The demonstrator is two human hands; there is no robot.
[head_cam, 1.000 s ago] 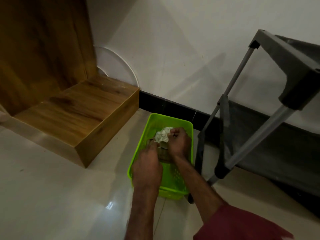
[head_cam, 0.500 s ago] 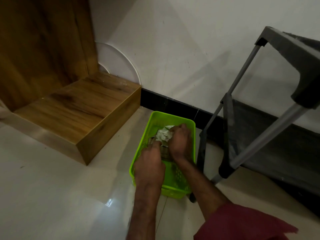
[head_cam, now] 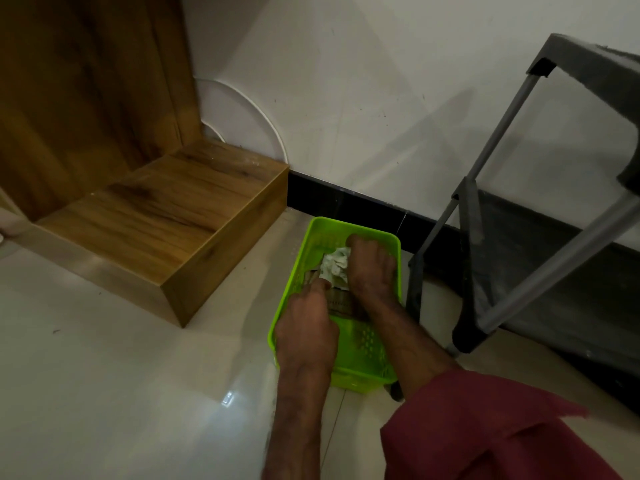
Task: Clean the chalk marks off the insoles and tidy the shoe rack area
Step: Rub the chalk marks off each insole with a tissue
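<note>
A bright green plastic basket stands on the floor near the wall. Inside it lies a brown insole, mostly covered by my hands. My right hand is closed on a crumpled white cloth and presses it down on the far part of the insole. My left hand rests over the basket's near left side, fingers down on the insole's edge. Any chalk marks are hidden.
A grey shoe rack with metal tubes stands just right of the basket. A low wooden step of a wooden cabinet sits to the left. A white wall with black skirting runs behind. The glossy tiled floor spreads in front.
My right hand with the cloth has slid a little farther along the insole, toward the basket's far end. My left hand stays in place.
</note>
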